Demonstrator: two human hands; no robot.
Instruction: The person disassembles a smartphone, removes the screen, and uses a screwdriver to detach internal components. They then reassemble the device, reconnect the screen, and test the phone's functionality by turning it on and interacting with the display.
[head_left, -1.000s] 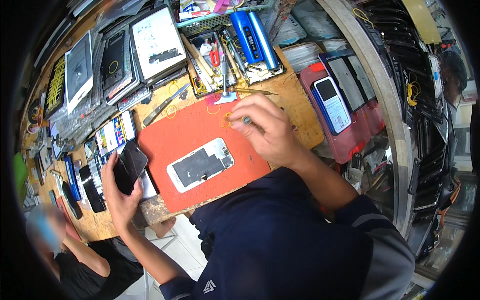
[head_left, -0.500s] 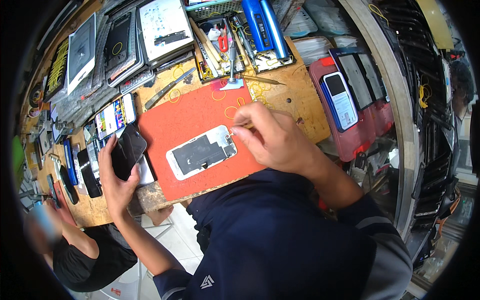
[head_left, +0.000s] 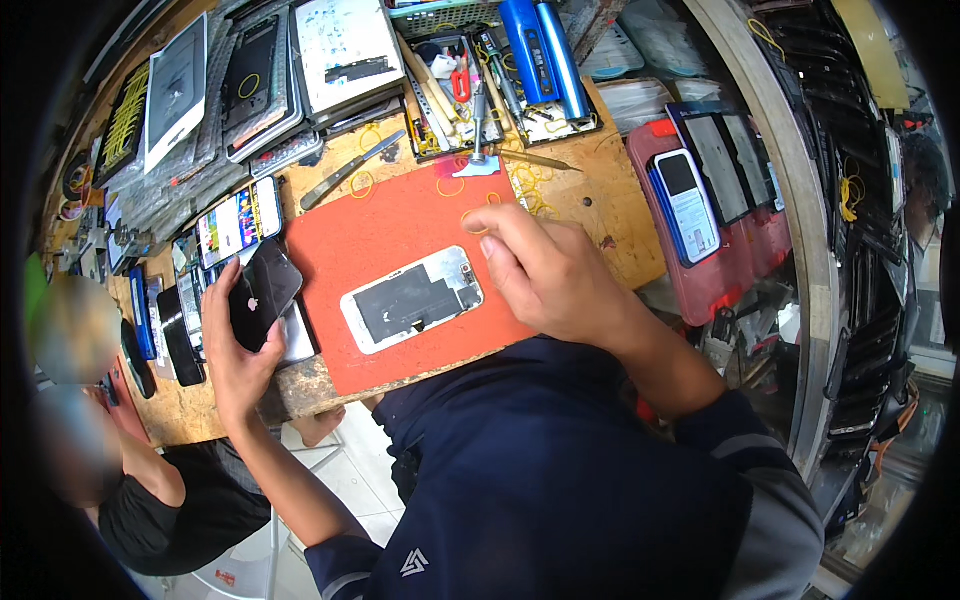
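1. White-edged, the phone panel [head_left: 366, 341] lies flat on the orange mat [head_left: 380, 222], its dark, patched face up and its small fittings toward the right end.
2. The right hand [head_left: 550, 278] is just beside that end, thumb and forefinger drawn in to a narrow gap; from this angle I cannot tell whether they pinch anything.
3. The left hand [head_left: 238, 335] holds 1 dark phone [head_left: 262, 290], tilted, at the mat's left edge.
4. The step in hand looks like fine fingertip work near the panel, with the dark phone kept at the left; a next move onto the panel would call for a light, exact touch.
5. Beyond the mat's far left corner are 1 knife [head_left: 327, 188] and 1 phone with a colourful screen [head_left: 238, 222].
6. Farther right, 1 white phone [head_left: 690, 218] rests on a red case [head_left: 690, 291].
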